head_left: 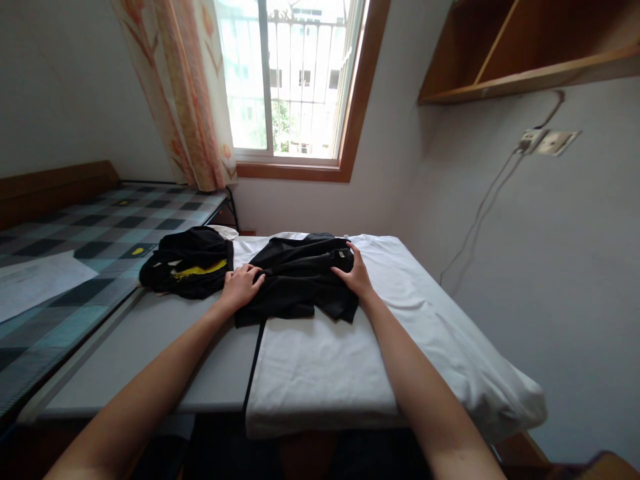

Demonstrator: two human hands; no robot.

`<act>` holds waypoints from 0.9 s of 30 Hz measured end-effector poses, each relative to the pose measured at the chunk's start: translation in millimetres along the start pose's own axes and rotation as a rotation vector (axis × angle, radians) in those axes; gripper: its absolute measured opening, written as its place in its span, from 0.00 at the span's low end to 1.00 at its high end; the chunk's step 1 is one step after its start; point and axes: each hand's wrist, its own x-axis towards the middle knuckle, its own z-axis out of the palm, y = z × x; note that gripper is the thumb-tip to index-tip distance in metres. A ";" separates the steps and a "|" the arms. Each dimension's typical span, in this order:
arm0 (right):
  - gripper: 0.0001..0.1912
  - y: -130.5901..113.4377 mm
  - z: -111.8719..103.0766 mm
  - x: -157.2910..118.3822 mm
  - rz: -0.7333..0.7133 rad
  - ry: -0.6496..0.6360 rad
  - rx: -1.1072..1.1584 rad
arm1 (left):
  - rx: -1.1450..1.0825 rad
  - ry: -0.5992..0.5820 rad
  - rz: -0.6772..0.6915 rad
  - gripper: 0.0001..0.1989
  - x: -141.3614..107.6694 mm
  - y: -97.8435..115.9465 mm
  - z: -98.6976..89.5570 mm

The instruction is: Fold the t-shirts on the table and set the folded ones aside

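Note:
A black garment point(300, 280) with a small pale label near its right end lies spread and wrinkled in the middle. I cannot tell exactly what kind of garment it is. Resting on its left part is my left hand point(242, 288), its fingers laid out over the fabric. My right hand point(356, 272) touches the right end beside the label, thumb and fingers apart. To the left of my left hand, a second black garment point(200, 253) with a yellow print lies bunched up.
A white cloth point(325, 380) covers the right of the table; its grey top point(150, 360) shows at left. Beyond that stands a bed with a checked mattress point(150, 213) and a paper sheet point(40, 283). A wall with a socket point(533, 141) and cord borders the right.

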 end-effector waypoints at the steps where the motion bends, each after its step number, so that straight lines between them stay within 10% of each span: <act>1: 0.40 0.2 -0.1 0.0 0.005 -0.004 -0.001 | 0.002 0.000 0.001 0.19 0.0 0.1 0.2; 19: 0.50 10.7 0.0 -1.5 0.148 0.017 -0.104 | -0.135 0.134 -0.042 0.16 2.9 7.9 -18.9; 27: 0.30 8.1 -23.7 6.1 0.328 -0.173 -0.394 | -0.967 -0.568 0.149 0.32 -2.1 -8.6 -60.6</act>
